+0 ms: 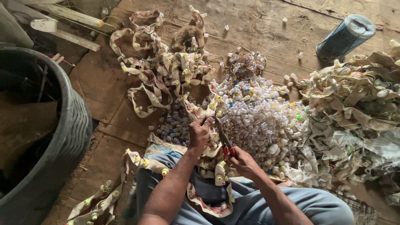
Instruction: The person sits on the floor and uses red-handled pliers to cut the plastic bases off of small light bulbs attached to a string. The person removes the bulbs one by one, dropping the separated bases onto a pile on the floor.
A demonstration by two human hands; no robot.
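Left hand (199, 132): fingers closed around a cream fabric strip (199, 114) studded with small plastic caps, held just above the lap. Right hand (241, 161): fingers wrapped shut on the red handles of a pair of scissors (223, 137), blades pointing up toward the strip beside the left hand.

Cut strip lengths (208, 204): draped over the grey-blue trousered knees, red stitching along one edge.

Pile of loose caps (258, 114): white, clear, a few blue and yellow, heaped on the wooden floor (258, 25) just ahead of both hands.

Tangle of looped strips (162, 66): lay beyond the pile, to the left.

Heap of crumpled strips (354, 96): at right, touching the cap pile.

Cylindrical container (343, 37): blue mesh-patterned side, pale lid, lying tilted at upper right; label not readable.

Dark ribbed tub (71, 133): stood at left.
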